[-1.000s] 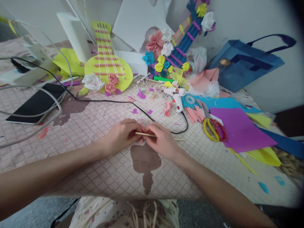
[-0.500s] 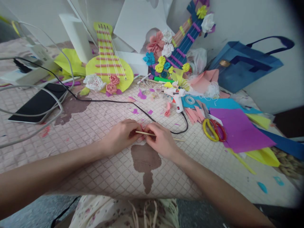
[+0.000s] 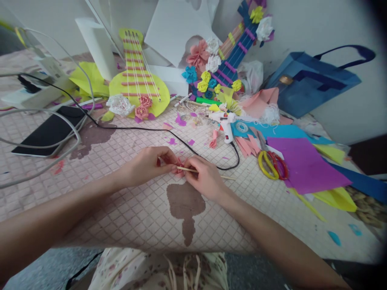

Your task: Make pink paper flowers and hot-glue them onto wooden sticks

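My right hand (image 3: 203, 176) is closed around a thin wooden stick (image 3: 189, 169), whose far end sticks out to the right past the knuckles. At the stick's left tip is a small piece of pink paper (image 3: 179, 164), partly hidden by fingers. My left hand (image 3: 154, 164) pinches this paper between thumb and fingertips, close to the right hand. Both hands are low over the quilted cloth, just above a dark brown patch (image 3: 186, 201).
Beyond the hands lie a white glue gun (image 3: 226, 131) with a black cord (image 3: 145, 128), scissors (image 3: 267, 165) and purple paper (image 3: 302, 161). A yellow paper guitar (image 3: 145, 94) and a blue flowered one (image 3: 232, 66) lean at the back. A tablet (image 3: 48, 133) lies left.
My left hand has shifted slightly left and its fingers have arched up, showing more of the pink paper and the stick's tip. The right hand stays in place.
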`<action>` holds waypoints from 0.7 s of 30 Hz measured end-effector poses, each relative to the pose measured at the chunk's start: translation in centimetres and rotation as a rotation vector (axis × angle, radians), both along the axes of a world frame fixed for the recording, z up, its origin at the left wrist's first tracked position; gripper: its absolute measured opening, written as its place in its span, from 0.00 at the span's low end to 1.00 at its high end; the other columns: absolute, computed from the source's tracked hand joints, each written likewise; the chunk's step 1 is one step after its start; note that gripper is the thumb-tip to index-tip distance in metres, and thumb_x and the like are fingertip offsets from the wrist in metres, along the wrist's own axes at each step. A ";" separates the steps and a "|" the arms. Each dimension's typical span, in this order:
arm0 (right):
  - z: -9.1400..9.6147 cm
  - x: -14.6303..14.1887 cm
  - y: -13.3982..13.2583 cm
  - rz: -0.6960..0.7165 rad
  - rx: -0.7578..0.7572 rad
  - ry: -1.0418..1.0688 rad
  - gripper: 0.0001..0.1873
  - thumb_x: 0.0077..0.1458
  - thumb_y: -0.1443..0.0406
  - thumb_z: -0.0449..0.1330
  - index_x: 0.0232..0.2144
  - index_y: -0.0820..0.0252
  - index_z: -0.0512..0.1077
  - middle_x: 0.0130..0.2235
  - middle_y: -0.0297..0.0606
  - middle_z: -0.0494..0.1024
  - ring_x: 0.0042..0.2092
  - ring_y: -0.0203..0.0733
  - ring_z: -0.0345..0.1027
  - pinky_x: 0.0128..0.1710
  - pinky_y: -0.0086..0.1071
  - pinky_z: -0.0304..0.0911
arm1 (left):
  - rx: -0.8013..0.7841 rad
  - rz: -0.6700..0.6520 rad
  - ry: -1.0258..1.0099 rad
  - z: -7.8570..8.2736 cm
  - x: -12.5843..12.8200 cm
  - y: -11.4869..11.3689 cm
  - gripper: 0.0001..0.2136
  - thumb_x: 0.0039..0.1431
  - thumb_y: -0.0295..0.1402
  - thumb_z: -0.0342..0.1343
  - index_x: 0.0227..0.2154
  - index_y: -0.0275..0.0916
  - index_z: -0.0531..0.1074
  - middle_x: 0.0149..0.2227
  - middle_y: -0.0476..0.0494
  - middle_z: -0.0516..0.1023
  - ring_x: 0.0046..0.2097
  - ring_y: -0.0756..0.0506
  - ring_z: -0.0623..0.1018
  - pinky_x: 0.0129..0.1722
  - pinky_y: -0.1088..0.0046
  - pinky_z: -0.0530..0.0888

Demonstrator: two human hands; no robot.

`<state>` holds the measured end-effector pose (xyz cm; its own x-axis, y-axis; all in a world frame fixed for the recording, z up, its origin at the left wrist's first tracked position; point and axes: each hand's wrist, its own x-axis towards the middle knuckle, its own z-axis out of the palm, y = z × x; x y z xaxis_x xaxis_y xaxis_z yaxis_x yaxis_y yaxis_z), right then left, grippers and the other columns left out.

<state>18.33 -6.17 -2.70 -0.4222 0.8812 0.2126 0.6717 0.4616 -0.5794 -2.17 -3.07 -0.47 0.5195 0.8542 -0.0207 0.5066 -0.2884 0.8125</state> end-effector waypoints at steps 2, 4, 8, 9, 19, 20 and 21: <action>-0.1 0.0 0.0 -0.007 -0.004 0.007 0.03 0.54 0.70 0.56 0.30 0.57 0.67 0.34 0.34 0.73 0.36 0.37 0.67 0.36 0.30 0.61 | 0.036 -0.003 0.014 -0.2 0.1 -0.2 0.08 0.54 0.37 0.59 0.34 0.38 0.74 0.32 0.48 0.80 0.31 0.50 0.76 0.29 0.76 0.70; -0.1 0.0 -0.1 -0.007 -0.008 0.030 0.03 0.55 0.69 0.56 0.31 0.57 0.67 0.34 0.34 0.74 0.37 0.38 0.68 0.37 0.31 0.62 | 0.078 -0.032 0.008 -0.5 0.3 -0.4 0.09 0.54 0.37 0.59 0.34 0.38 0.73 0.32 0.49 0.79 0.28 0.52 0.74 0.28 0.77 0.69; 0.6 0.4 -0.4 0.010 -0.015 0.113 0.03 0.56 0.67 0.56 0.35 0.56 0.66 0.36 0.34 0.75 0.37 0.38 0.70 0.36 0.31 0.63 | 0.189 -0.025 0.042 -1.2 0.4 -0.8 0.07 0.55 0.35 0.58 0.35 0.38 0.72 0.29 0.51 0.77 0.27 0.53 0.72 0.29 0.77 0.68; 0.8 0.5 -0.5 0.008 -0.012 0.127 0.03 0.56 0.66 0.56 0.36 0.56 0.66 0.36 0.35 0.75 0.37 0.38 0.70 0.36 0.31 0.63 | 0.216 -0.015 0.059 -1.4 0.4 -0.8 0.07 0.55 0.34 0.58 0.36 0.38 0.72 0.29 0.51 0.76 0.27 0.53 0.72 0.30 0.76 0.68; 1.8 1.8 -0.6 -0.028 0.139 0.089 0.03 0.60 0.66 0.53 0.33 0.57 0.66 0.32 0.35 0.71 0.34 0.36 0.66 0.33 0.30 0.61 | 0.336 0.025 0.127 -2.2 1.4 -1.2 0.05 0.56 0.32 0.56 0.35 0.37 0.69 0.31 0.47 0.74 0.31 0.49 0.73 0.30 0.74 0.68; 1.9 1.9 -0.7 -0.030 0.142 0.079 0.03 0.60 0.66 0.52 0.34 0.57 0.66 0.32 0.34 0.71 0.34 0.36 0.66 0.33 0.30 0.60 | 0.347 0.024 0.121 -2.2 1.4 -1.2 0.05 0.56 0.31 0.56 0.34 0.37 0.69 0.31 0.47 0.73 0.32 0.49 0.73 0.31 0.74 0.68; 1.9 2.1 -0.7 -0.035 0.142 0.066 0.03 0.60 0.66 0.53 0.34 0.57 0.66 0.32 0.34 0.71 0.34 0.36 0.66 0.33 0.30 0.60 | 0.358 0.018 0.115 -2.1 1.4 -1.2 0.05 0.56 0.30 0.56 0.35 0.37 0.69 0.32 0.47 0.73 0.33 0.48 0.73 0.32 0.74 0.68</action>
